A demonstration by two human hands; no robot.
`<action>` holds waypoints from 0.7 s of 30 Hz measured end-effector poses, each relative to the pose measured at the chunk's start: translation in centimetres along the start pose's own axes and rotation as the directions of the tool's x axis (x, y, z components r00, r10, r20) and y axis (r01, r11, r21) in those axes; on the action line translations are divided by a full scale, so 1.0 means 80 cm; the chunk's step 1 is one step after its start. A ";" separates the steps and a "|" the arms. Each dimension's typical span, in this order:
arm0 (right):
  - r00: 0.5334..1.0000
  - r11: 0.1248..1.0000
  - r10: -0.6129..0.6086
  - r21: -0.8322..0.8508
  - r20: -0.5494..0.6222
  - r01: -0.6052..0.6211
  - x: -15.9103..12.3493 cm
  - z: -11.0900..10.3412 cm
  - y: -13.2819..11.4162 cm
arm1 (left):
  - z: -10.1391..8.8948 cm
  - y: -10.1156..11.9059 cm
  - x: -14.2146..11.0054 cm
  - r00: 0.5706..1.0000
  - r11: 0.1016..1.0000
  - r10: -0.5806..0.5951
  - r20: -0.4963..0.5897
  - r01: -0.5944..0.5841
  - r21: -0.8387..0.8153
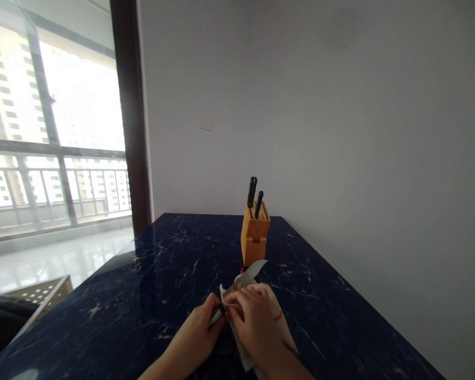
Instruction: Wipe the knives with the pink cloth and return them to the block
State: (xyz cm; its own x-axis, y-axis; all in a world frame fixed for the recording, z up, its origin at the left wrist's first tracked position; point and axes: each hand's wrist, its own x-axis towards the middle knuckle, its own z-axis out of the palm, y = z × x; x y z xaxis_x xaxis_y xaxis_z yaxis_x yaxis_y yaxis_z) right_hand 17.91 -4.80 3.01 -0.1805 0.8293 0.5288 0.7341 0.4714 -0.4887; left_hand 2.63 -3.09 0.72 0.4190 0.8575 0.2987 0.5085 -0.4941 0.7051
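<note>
A kitchen knife [250,273] with a broad steel blade points away from me, its tip up and to the right. My left hand [205,322] is closed around its dark handle. A white cloth [279,309] with red marks lies bunched under and beside my right hand [253,317]. The fingers of that hand are bent over a fold of the cloth, pressed to the blade near the handle. Part of the cloth is hidden beneath the right hand and forearm.
Just beyond the blade stands a wooden knife block [255,237] holding black-handled knives [252,191]. A small red item [242,271] shows at its base. The dark blue marbled table [174,264] meets a grey wall. A chair [47,298] is at the left edge.
</note>
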 end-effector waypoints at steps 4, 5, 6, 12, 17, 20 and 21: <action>1.000 0.999 -0.003 -0.034 -0.010 0.003 0.001 0.001 0.000 | 0.004 -0.001 -0.001 1.000 0.999 0.001 0.022 -0.002 0.049; 1.000 0.999 0.008 -0.044 -0.024 -0.009 0.002 0.002 0.002 | 0.004 -0.001 -0.002 1.000 0.999 -0.006 0.024 0.004 0.054; 0.999 0.998 0.023 -0.052 -0.044 -0.025 0.003 0.002 0.004 | 0.004 -0.001 -0.002 0.999 0.998 -0.018 0.027 0.016 0.056; 0.982 0.991 0.109 -0.064 -0.155 -0.120 0.012 -0.006 0.023 | 0.001 -0.001 -0.002 0.996 0.996 -0.085 0.024 0.084 0.036; 0.997 0.996 0.070 -0.049 -0.041 -0.072 0.006 -0.004 0.012 | 0.001 -0.007 0.000 0.996 0.996 -0.085 0.006 0.085 -0.025; 0.999 1.000 0.008 -0.010 0.033 -0.008 0.001 0.000 0.002 | 0.001 -0.010 0.002 0.997 0.996 -0.076 -0.004 0.075 -0.057; 0.999 1.000 -0.002 -0.003 0.036 0.002 0.000 0.001 0.001 | 0.001 -0.010 0.003 0.997 0.995 -0.072 -0.005 0.072 -0.065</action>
State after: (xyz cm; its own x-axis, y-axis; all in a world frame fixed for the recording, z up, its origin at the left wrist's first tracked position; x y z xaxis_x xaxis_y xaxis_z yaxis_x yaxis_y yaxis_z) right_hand 17.89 -4.77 2.91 -0.2052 0.8388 0.5043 0.7360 0.4719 -0.4854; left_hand 2.40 -2.52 0.17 0.3777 0.8916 0.2499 0.4873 -0.4209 0.7651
